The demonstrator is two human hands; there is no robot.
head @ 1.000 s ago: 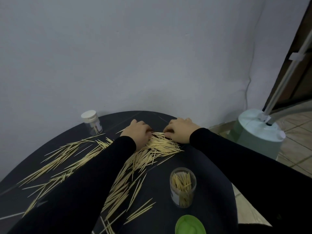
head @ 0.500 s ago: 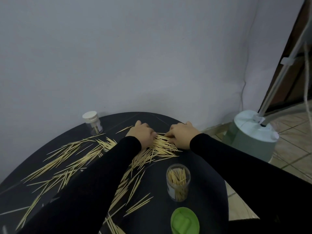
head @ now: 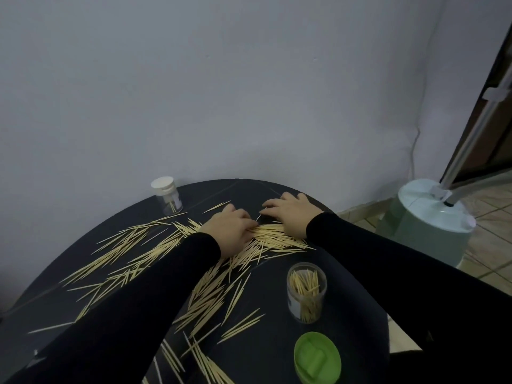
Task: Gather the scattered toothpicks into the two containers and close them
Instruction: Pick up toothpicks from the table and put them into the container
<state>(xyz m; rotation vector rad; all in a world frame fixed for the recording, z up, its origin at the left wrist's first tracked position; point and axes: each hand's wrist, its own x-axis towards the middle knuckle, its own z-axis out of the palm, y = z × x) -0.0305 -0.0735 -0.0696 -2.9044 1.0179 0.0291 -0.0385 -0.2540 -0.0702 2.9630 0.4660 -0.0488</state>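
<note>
A person in black long sleeves reaches both hands across a round dark surface (head: 277,353) that stands against a pale wall. Thin pale wooden toothpicks (head: 210,289) lie strewn over much of it, thickest in a heap between the hands. The left hand (head: 230,231) lies palm down on the heap, its fingers curled over the sticks and touching them. The right hand (head: 291,214) rests palm down at the heap's far edge, its fingers stretched out flat and holding nothing. A clear open plastic container (head: 306,291), partly filled with upright toothpicks, stands near the right forearm. A round green lid (head: 317,357) lies just below it. A second clear container with a white cap (head: 166,194) stands at the far left edge, nearly empty.
</note>
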